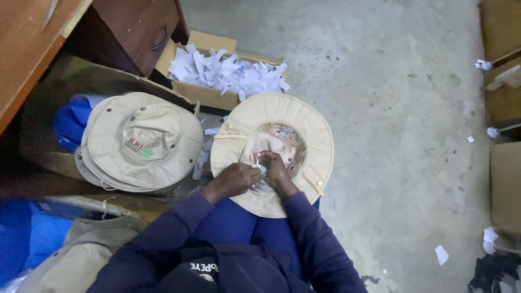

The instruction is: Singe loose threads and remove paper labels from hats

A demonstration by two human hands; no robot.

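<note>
Resting upside down on the person's lap at the centre of the frame, the sun hat [271, 152] shows its hollow crown and wide round brim to the camera. Both hands work inside that crown: the left hand [234, 180] is curled nearly closed, fingertips pinched on a small pale tag or scrap [261, 169] at the crown's inner wall, and the right hand [274, 165] is bent over the same spot, fingers drawn together on it; what exactly lies between them is too small to make out

I judge the hat light and soft: beige cotton-like cloth, a floppy brim with rows of stitching that give it a little body, metal snaps on the rim and a thin cord across it. It should bend and fold readily, not slip, and take no harm from a firm grip. The brim edge or the crown seam looks the surest place to hold, with the lap bearing the weight

Left of centre a stack of matching hats [142, 142] sits crown up, the top one with a printed patch. Behind it, in the upper middle, an open cardboard box [209, 95] is heaped with crumpled white paper scraps [228, 70]. A wooden desk [32, 43] with a dark drawer fills the upper left, blue cloth [70, 122] lies beneath it, and the grey concrete floor [391, 108], rough and speckled, spreads across the right
</note>
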